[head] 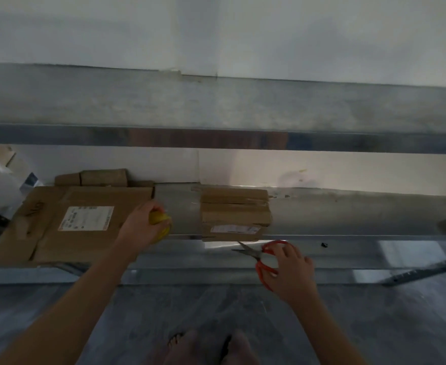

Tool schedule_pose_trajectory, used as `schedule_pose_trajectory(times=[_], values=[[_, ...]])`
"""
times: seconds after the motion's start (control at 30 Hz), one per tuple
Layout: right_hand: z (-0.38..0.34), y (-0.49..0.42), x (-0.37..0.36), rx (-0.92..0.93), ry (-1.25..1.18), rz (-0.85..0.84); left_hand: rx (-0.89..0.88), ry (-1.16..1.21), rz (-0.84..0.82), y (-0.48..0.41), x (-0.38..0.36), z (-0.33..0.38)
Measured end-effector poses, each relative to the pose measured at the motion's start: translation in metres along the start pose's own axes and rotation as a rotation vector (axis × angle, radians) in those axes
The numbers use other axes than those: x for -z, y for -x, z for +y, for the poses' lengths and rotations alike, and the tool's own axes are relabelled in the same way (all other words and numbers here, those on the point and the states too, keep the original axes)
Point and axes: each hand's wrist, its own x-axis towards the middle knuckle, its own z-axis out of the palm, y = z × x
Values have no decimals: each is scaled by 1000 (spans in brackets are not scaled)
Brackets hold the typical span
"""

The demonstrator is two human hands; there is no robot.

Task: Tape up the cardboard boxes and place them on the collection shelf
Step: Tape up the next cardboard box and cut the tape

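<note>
Two boxes on the shelf (348,214), big box (48,233) and small box (235,206), labels (86,218) too blurry to read. Between them the left hand (140,225) grips yellow tape (160,218); the right hand (290,270) has fingers curled round red scissors (258,256).

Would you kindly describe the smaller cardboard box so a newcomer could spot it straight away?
On the lower metal shelf against the white wall, find the small box near the middle, by the red-handled scissors. Unlike the large flat box to its left, it is compact.

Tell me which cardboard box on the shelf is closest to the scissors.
The small box with the label along its front edge, just above the scissors; the large flat box lies farther left.
</note>
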Motion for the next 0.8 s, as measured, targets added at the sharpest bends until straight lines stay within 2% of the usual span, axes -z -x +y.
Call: schedule_pose_trajectory(times=[0.17, 0.37, 0.5, 0.6, 0.8], values=[[73, 1, 2, -258, 39, -1, 48, -24, 4, 0, -12, 0], [84, -40, 2, -444, -125, -53, 90, -64, 34, 6, -29, 9], [88, -78, -19, -467, -268, -114, 112, -70, 33, 9, -36, 14], [88, -94, -27, -457, -346, -93, 89, -70, 45, 13, -35, 18], [82, -106, -29, -319, -170, -198, 75, -77, 67, 18, -27, 17]])
